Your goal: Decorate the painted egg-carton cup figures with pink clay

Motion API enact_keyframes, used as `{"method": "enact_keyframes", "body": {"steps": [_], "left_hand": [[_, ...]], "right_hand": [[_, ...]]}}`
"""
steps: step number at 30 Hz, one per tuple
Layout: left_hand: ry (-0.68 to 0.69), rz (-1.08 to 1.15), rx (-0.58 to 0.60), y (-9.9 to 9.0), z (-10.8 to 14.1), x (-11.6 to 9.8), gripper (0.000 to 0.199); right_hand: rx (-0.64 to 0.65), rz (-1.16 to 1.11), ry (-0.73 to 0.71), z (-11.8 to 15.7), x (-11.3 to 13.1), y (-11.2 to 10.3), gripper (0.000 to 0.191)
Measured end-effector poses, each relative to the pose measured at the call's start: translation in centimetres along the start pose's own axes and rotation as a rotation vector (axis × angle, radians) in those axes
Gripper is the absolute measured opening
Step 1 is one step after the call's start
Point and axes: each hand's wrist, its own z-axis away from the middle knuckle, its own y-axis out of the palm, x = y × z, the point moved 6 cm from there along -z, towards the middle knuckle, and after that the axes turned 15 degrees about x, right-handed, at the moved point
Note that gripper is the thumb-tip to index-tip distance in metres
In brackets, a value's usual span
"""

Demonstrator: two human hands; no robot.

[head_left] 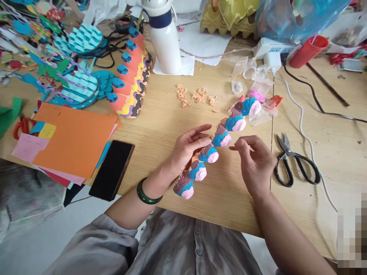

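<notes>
A long strip of humps coated in modelling clay (209,152) lies diagonally across the wooden table (229,206), each hump coloured brown, blue and pink. My left hand (189,149) is curled over its middle and grips it. My right hand (255,164) is just to the right, its thumb and forefinger pinched together close to the strip. Nothing shows between those fingertips. Orange clay crumbs (192,95) lie beyond the strip. A green bangle (149,191) circles my left wrist.
Black-handled scissors (295,164) lie right of my right hand. A black phone (111,170) and orange card (76,139) lie left. Farther away are a clay-covered piece with blue knobs (129,72), a white bottle (163,38), small plastic bags (259,88), and a power strip (269,47).
</notes>
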Motion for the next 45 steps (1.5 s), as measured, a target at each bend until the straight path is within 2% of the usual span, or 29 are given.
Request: {"method": "enact_keyframes", "body": {"steps": [4, 6, 10, 13, 17, 25, 31, 35, 41, 45], "left_hand": [[-0.038, 0.028, -0.013, 0.4, 0.1, 0.2, 0.037], [-0.063, 0.008, 0.018, 0.8, 0.2, 0.4, 0.033], [-0.086, -0.042, 0.177, 1.6, 0.1, 0.8, 0.03], [-0.07, -0.083, 0.231, 1.3, -0.2, 0.8, 0.026], [-0.037, -0.196, 0.228, 0.8, -0.4, 0.4, 0.019], [0.075, -0.359, 0.162, 0.5, -0.3, -0.4, 0.021], [-0.025, -0.258, 0.204, 0.3, -0.4, -0.2, 0.031], [-0.092, -0.176, 0.237, 0.3, -0.4, 0.3, 0.022], [-0.112, -0.435, 0.326, -0.2, -0.4, -0.9, 0.014], [-0.106, -0.523, 0.349, -0.3, -0.5, -1.4, 0.014]], "right_hand": [[0.346, -0.431, 0.219, -0.8, -1.8, 2.8, 0.042], [0.422, -0.513, 0.255, -0.8, -2.0, 3.4, 0.042], [0.427, -0.583, 0.333, -0.6, -2.5, 3.4, 0.034], [0.43, -0.618, 0.365, -0.5, -2.7, 3.2, 0.034], [0.437, -0.609, 0.353, -0.6, -2.3, 3.1, 0.038], [0.408, -0.573, 0.304, -0.4, -1.8, 3.2, 0.045], [0.46, -0.594, 0.336, -0.3, -1.6, 3.4, 0.04], [0.418, -0.597, 0.328, -0.5, -1.7, 3.0, 0.039], [0.432, -0.571, 0.396, -0.3, -2.0, 3.2, 0.042], [0.43, -0.554, 0.419, -0.1, -2.2, 3.4, 0.043]]}}
